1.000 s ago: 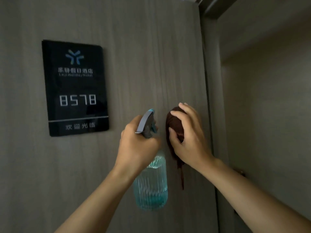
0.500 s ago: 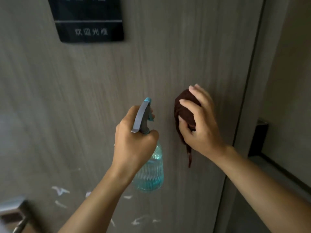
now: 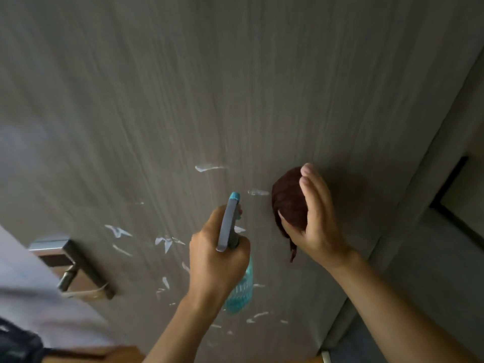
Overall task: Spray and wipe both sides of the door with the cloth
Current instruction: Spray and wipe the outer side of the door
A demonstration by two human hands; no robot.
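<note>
Since 0.5 s ago the view has dropped lower on the door: the black room sign is gone from the top, the handle has come up into full view at left, and many more white marks show.

Left to right: a blurred pale sleeve or garment fills the near-left corner. Next to it, the metal handle w/ its plate sits on the door's left part. White smears/scraps are scattered over the grey wood-grain face from the handle across to centre. Left hand is wrapped round the neck of the spray bottle, grey trigger head w/ blue nozzle tip aimed at the door, clear blue body hanging below the fist. Just right of it, apart from it, right hand grips the bunched dark brown cloth and presses it on the door, a tail of fabric dangling under the palm. Far right: door edge, frame, dim room beyond.
</note>
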